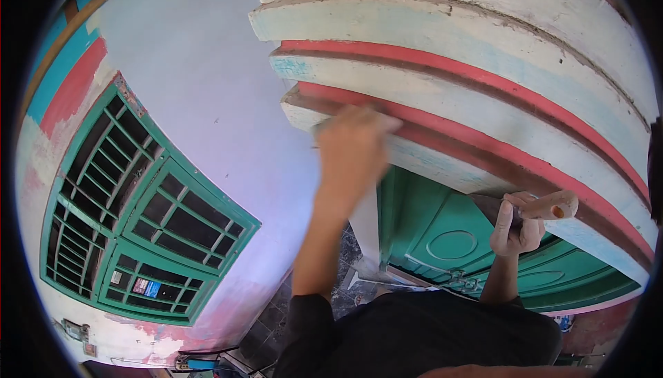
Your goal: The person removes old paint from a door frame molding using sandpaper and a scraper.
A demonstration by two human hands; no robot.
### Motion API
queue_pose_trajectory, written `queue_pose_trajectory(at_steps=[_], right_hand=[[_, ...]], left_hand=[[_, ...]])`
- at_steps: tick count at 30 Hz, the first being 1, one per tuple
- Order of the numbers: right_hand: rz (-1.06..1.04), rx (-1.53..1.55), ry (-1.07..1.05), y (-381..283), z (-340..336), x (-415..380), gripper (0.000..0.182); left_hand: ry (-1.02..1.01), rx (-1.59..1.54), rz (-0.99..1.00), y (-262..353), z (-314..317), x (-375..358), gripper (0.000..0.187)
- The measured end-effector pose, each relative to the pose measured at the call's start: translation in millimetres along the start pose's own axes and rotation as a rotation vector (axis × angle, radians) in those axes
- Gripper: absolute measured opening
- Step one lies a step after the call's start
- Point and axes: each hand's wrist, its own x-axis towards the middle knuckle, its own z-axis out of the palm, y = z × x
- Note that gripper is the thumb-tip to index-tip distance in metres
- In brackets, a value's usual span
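Note:
My left hand (pixel 353 150) is raised at the left end of the lowest ledge (pixel 442 164) of a stepped white and red moulding. Its fingers are smeared by motion, and something pale and blurred shows at them against the ledge. My right hand (pixel 518 229) is closed around a scraper (pixel 549 206) with a wooden handle. The handle points right, and the dark blade points left beside the lower edge of the ledge. Paint on the moulding looks worn and dusty, with light blue patches.
A green double door (pixel 442 233) stands below the moulding. On the left, a green barred window (pixel 166 219) is set in a pale lilac wall (pixel 214 81) with peeling pink paint. Dark floor tiles (pixel 273 329) and some items lie far below.

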Motion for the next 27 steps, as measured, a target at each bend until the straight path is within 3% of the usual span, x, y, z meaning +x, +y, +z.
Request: queue_pose_trajectory(at_steps=[4,6,8,9,12,14,17,19,21,25,27], right_hand=[[0.008,-0.021,0.012,-2.7,1.7,1.9,0.008],[0.026,-0.01,0.022,-4.7,1.0,1.7,0.008],[0.031,-0.082,-0.009,-8.1,-4.6,5.7,0.012],[0.036,-0.07,-0.031,-8.5,-6.2,4.2,0.005],[0.035,-0.048,-0.063,-10.0,-7.7,3.8,0.005],[0.141,-0.004,-0.081,-14.6,-7.0,6.7,0.005],[0.146,-0.011,-0.054,-19.2,-2.4,10.5,0.007],[0.233,-0.011,-0.071,-26.2,-7.1,12.4,0.007],[0.261,-0.004,-0.051,-28.5,-16.8,10.0,0.009],[0.394,0.006,-0.026,-34.7,-39.7,4.3,0.011],[0.473,0.04,0.014,-35.9,-42.9,0.5,0.011]], left_hand=[[-0.016,-0.105,0.074,11.8,-0.7,0.4,0.013],[0.052,-0.021,0.102,-19.9,-5.8,3.2,0.01],[-0.065,0.05,-0.199,-37.1,-12.6,9.0,0.009],[-0.074,0.04,-0.186,-30.0,-7.6,10.8,0.009],[0.008,0.056,-0.046,16.6,11.4,6.6,0.01],[-0.027,-0.107,0.059,56.2,15.0,3.4,0.011],[0.029,-0.2,0.131,64.1,18.2,0.2,0.012],[0.069,-0.145,0.153,33.1,14.8,1.7,0.009],[0.088,-0.037,-0.034,3.2,3.0,3.5,0.008],[-0.015,0.208,-0.074,35.3,15.4,7.3,0.01],[0.089,0.047,0.018,65.5,31.5,4.6,0.008]])
